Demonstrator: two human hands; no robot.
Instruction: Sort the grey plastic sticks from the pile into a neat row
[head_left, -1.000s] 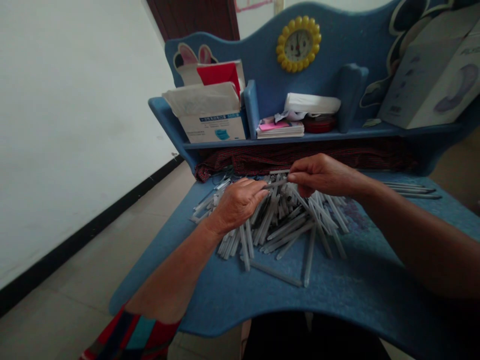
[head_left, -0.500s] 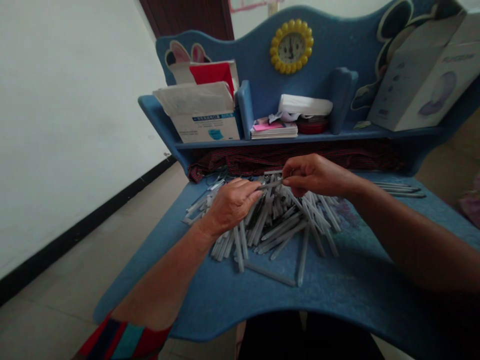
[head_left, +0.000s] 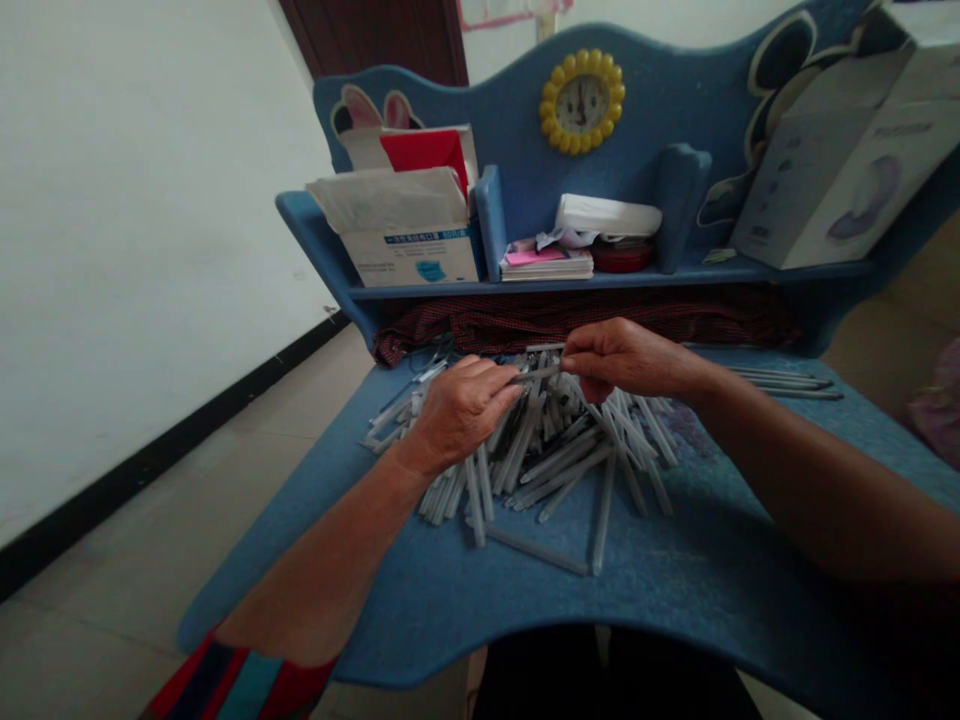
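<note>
Above a pile of translucent plastic tubes (head_left: 562, 460), both my hands pinch the same slim greyish tube (head_left: 538, 374). My left hand (head_left: 466, 408) has its thumb and fingers closed on the left end. At the right end, my right hand (head_left: 611, 358) grips with thumb and forefinger, the other fingers curled under. The tube lies nearly level between them. Loose tubes spread in all directions under and around my hands, partly hidden by the left one. Whether the held tube has something inside is too small to tell.
The tubes lie on a blue desk (head_left: 660, 590) with a curved front edge. Several thin grey rods (head_left: 787, 382) rest at the right. Behind is a checked cloth (head_left: 480, 325) under a shelf with a mask box (head_left: 420, 255), a stack of paper (head_left: 546, 266) and a tall white box (head_left: 832, 170).
The view has shifted slightly. My right hand has moved a little down and left, still pinching the tube's right end; my left hand keeps its grip almost unmoved.
</note>
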